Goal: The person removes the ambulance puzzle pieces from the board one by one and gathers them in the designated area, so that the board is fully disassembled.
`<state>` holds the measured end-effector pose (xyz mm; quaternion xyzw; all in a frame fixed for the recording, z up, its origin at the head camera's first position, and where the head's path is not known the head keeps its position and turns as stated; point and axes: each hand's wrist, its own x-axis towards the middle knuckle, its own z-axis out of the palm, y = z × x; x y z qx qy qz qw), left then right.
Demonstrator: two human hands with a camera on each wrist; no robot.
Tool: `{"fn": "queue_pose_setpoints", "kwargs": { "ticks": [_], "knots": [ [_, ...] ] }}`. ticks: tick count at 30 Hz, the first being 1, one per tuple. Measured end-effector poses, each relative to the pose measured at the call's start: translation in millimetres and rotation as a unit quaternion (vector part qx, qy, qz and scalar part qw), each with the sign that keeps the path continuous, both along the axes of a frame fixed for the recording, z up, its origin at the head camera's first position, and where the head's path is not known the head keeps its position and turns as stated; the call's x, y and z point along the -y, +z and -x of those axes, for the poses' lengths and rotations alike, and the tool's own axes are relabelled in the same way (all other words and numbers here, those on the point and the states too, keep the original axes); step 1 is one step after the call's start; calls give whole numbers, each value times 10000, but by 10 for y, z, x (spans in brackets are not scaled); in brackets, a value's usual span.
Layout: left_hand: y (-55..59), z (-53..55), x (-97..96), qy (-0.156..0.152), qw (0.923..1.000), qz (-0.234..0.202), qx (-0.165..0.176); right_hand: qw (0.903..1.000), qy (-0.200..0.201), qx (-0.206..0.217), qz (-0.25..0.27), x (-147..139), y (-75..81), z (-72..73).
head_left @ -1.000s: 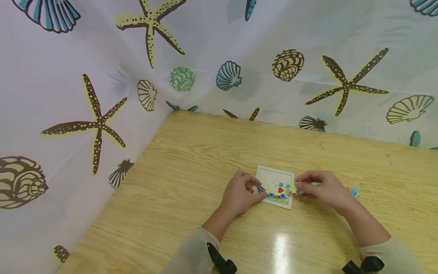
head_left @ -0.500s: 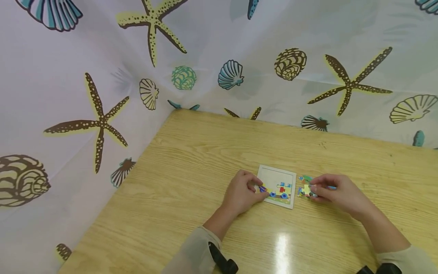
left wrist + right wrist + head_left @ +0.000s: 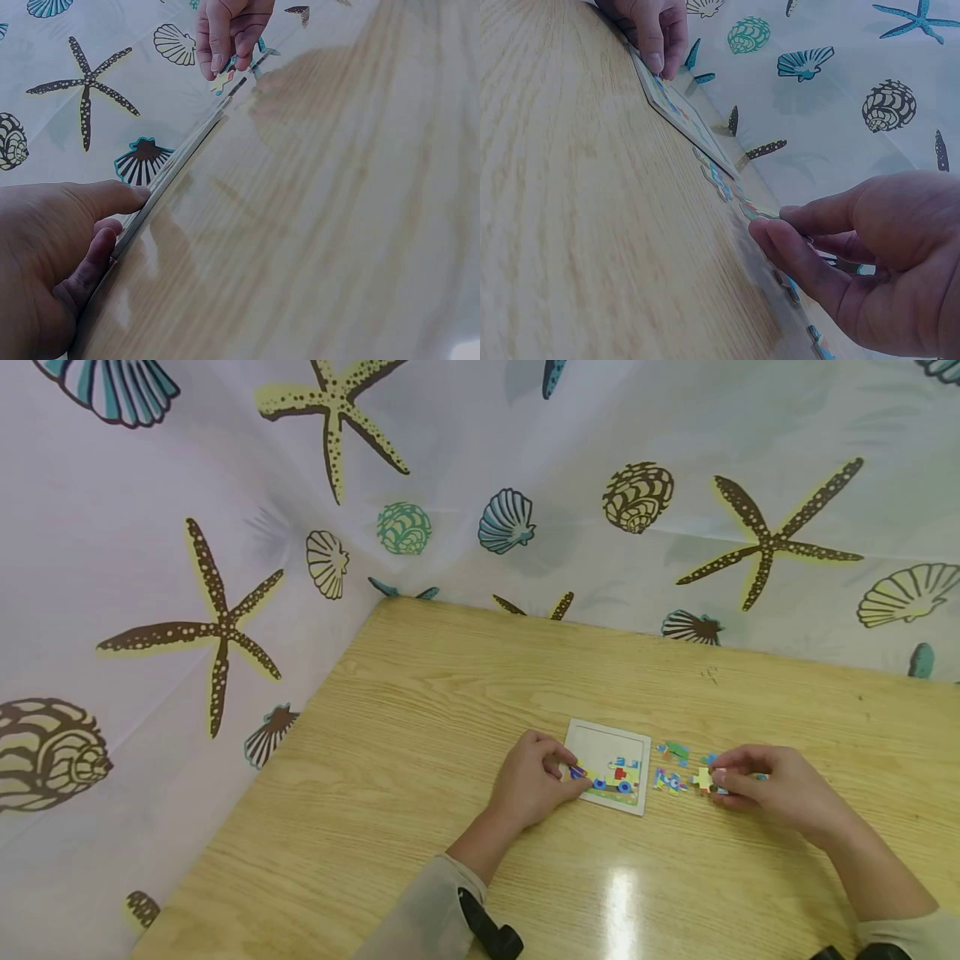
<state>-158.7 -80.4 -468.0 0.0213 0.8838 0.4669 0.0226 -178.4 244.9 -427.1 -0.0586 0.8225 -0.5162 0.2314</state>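
A square jigsaw board (image 3: 607,739) with a pale raised rim lies on the table, its lower part filled with a colourful vehicle picture. My left hand (image 3: 528,781) grips the board's left side, thumb and index finger beside a blue-and-red piece (image 3: 577,772). In the left wrist view the board (image 3: 180,161) is seen edge-on. My right hand (image 3: 787,793) pinches a yellow jigsaw piece (image 3: 703,779) between thumb and fingers, right of the board. Fingertips hide most of that piece in the right wrist view, where my right hand (image 3: 885,255) is close up.
Loose jigsaw pieces lie right of the board: a green-and-orange one (image 3: 675,752), a blue-and-yellow one (image 3: 669,781) and a blue one (image 3: 709,759). More sit partly hidden under the right hand. A shell-patterned cloth (image 3: 570,543) hangs behind the wooden table (image 3: 420,710).
My right hand has moved right, away from the board, carrying the yellow jigsaw piece and uncovering loose pieces. My left hand stays at the board's left side.
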Motion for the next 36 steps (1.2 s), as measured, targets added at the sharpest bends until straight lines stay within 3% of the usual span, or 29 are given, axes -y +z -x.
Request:
{"fn": "queue_pose_setpoints", "kwargs": {
  "ticks": [7,12,15,18,22,25,30,36],
  "knots": [
    [-8,11,-1,-4,10000,27,-31,9997,-78,209,132,-58,-23,-14],
    [-14,15,0,-11,10000,25,-28,9983,-62,-220,-538,-18,-46,-59],
    [-9,12,1,-7,10000,22,-49,9893,-35,-671,-1291,9,-31,-79],
    [-3,8,-1,-11,10000,5,-68,9727,-14,-1150,-2013,30,-10,-93],
    [-3,-2,-8,6,10000,4,-44,9608,35,-1405,-2389,45,11,-110],
    [-5,-3,-18,-6,10000,-3,-31,9706,96,-1207,-2078,15,29,-97],
    [-4,2,-17,-12,10000,-27,-68,9946,220,-594,-827,-50,66,-9],
    [10,-5,-10,-19,10000,-20,-62,9980,439,-359,-282,25,65,52]
  ]
}}
